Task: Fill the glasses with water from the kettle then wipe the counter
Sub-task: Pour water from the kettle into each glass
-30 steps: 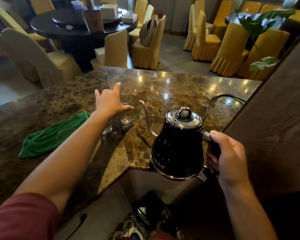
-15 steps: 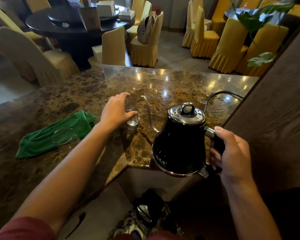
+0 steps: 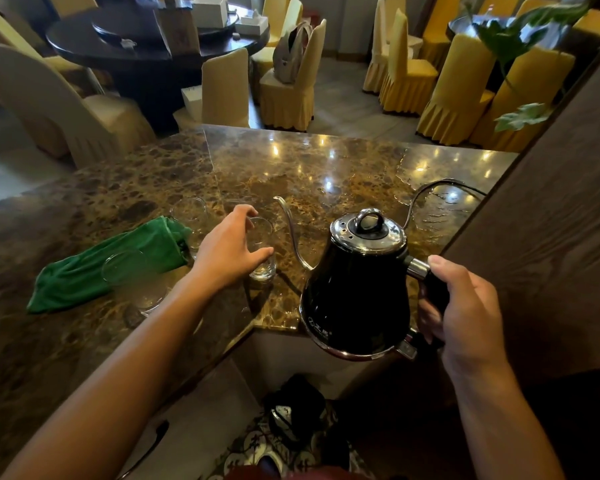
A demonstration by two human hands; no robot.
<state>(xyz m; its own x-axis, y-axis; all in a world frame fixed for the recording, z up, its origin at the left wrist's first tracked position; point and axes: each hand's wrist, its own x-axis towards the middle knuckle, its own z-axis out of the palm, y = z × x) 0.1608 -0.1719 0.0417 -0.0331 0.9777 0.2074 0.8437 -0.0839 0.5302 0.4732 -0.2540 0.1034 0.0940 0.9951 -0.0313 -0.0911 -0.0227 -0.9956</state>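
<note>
Marble counter (image 3: 326,174) spreads under and beyond both hands, glossy and brown, with its near corner just under the kettle. Next in size, the black kettle (image 3: 357,292) hangs in the air off that corner, upright, its handle gripped by the right hand (image 3: 465,306) with fingers curled round it and thumb laid on top near the metal collar. The thin gooseneck spout (image 3: 291,230) rises from the kettle's body and curves away toward the left hand, its tip standing just beyond and beside those fingers. A green cloth (image 3: 111,265) lies crumpled on the counter, outward of the left wrist. The left hand (image 3: 229,251) reaches across the counter and holds a small clear glass (image 3: 262,251), fingers curled round the far side and thumb on the near side, pinching it upright. Two more glasses sit on the cloth side of that hand: the near glass (image 3: 132,278) just beside the forearm, the far glass (image 3: 189,216) beyond the knuckles, touching the cloth's end. All three look empty, though the held one is hard to judge. The deciding relation is spout tip to rim: the tip sits just to the thumb side of the held glass and slightly past it, so pouring probably needs the kettle tipped forward with the spout brought over the rim. The left hand is the nearer one to the glass and already steadies it.
</note>
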